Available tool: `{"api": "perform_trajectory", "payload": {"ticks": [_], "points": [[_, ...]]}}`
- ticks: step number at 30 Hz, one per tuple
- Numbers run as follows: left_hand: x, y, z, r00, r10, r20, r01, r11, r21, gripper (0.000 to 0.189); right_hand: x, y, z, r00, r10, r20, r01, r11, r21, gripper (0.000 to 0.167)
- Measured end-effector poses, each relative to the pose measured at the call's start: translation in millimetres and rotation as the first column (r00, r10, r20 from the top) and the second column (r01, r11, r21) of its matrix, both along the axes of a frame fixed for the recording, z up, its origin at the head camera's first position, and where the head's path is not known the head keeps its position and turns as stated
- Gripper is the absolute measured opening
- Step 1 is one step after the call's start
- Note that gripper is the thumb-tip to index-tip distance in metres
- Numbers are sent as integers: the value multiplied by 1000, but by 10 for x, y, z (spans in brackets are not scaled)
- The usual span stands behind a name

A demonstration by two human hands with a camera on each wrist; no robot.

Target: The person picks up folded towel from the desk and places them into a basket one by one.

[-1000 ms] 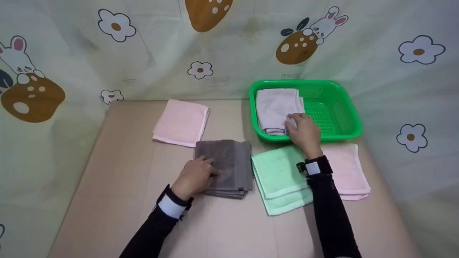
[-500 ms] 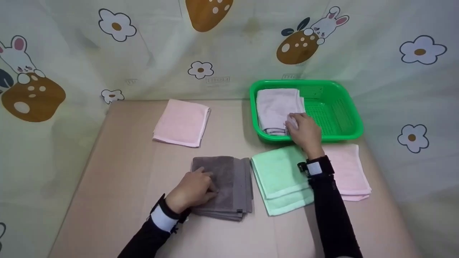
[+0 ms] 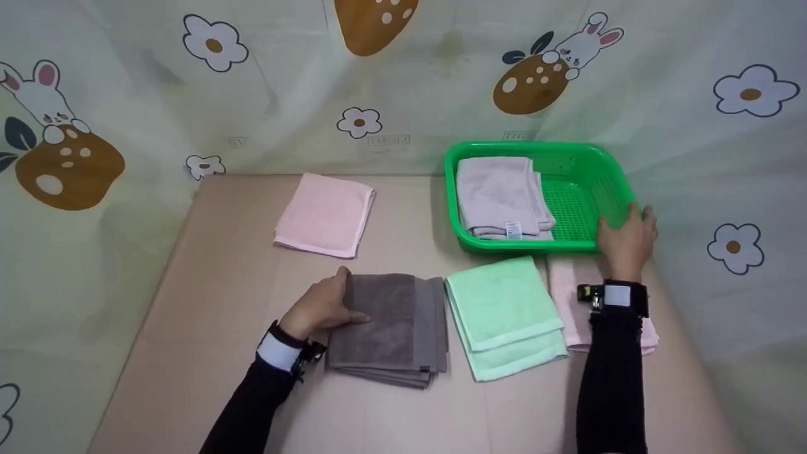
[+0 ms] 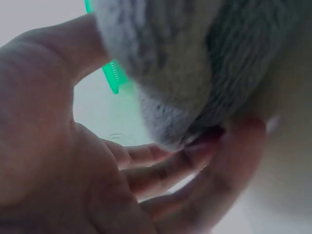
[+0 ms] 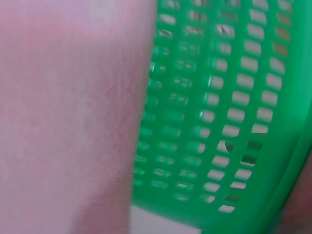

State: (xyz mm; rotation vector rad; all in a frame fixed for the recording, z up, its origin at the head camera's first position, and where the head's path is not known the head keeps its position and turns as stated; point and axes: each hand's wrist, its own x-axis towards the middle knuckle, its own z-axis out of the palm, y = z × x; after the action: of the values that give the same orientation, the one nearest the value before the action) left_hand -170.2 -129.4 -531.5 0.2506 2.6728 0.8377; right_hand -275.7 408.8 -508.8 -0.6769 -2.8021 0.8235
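Head view: left hand (image 3: 319, 305) is pinching grey folded cloth (image 3: 384, 325) front-left of the green rectangular plastic basket (image 3: 567, 246); right hand (image 3: 629, 246) is gripping its corner, seemingly steadying it

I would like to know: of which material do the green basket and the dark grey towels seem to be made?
Green basket: probably moulded plastic, with a faint sheen; its rim is smooth and its holes run in regular rows.
Dark grey towels: soft, matte cloth, perhaps terry; the left wrist view shows a fuzzy, ribbed-looking surface. The fibre stays uncertain.
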Motion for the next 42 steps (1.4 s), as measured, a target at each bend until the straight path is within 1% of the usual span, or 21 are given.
{"api": "perform_trajectory", "payload": {"ticks": [2,3,5,9,11,14,16,18,24,28,33,34,36,38,40,42], "points": [[-36,-18,-35,1000,-6,29,5,999,36,97,0,73,-9,1000,-7,-5,7,997,-73,84],[-50,-26,-50,999,-5,38,3,999,54,93,2,84,-9,1000,-4,-3,3,996,-91,87],[-72,-41,-75,999,-8,47,4,997,80,87,5,76,-5,1000,5,7,-4,995,-102,90],[-95,-60,-99,998,-21,51,16,995,101,83,-4,-33,-7,999,28,30,-25,994,-109,93],[-106,-64,-108,998,-31,58,25,994,105,85,-18,-112,-17,999,40,21,-38,995,-92,91],[-124,-73,-125,995,-37,89,27,994,108,89,-41,-250,-27,998,54,27,-52,997,-58,88],[-134,-85,-138,994,-42,101,32,994,100,95,-55,-360,-30,997,65,31,-64,997,-35,87],[-140,-96,-145,992,-35,119,24,995,94,102,-59,-478,-29,996,80,37,-79,997,-25,85],[-163,-107,-160,990,-48,129,35,995,96,110,-54,-792,-25,991,130,-20,-129,991,16,80],[-172,-94,-163,991,-53,122,40,993,108,111,-55,-932,-24,985,169,-36,-168,985,41,77],[-174,-75,-180,988,-47,146,28,991,130,113,-48,-1005,-36,983,175,-51,-172,984,52,76],[-175,-74,-189,987,-52,149,32,990,138,112,-48,-1008,-40,983,174,-59,-171,984,48,76],[-165,-66,-194,988,-72,139,51,988,148,101,-57,-1011,-52,982,173,-75,-170,985,40,75],[-139,-55,-180,989,-98,110,81,986,146,94,-67,-1012,-62,981,175,-88,-173,984,31,73],[-111,-36,-147,987,-140,74,127,979,157,79,-75,-1010,-68,980,175,-99,-172,985,33,73],[-92,-18,-106,982,-186,28,178,966,187,70,-73,-1002,-63,980,172,-100,-169,985,45,73]]}}
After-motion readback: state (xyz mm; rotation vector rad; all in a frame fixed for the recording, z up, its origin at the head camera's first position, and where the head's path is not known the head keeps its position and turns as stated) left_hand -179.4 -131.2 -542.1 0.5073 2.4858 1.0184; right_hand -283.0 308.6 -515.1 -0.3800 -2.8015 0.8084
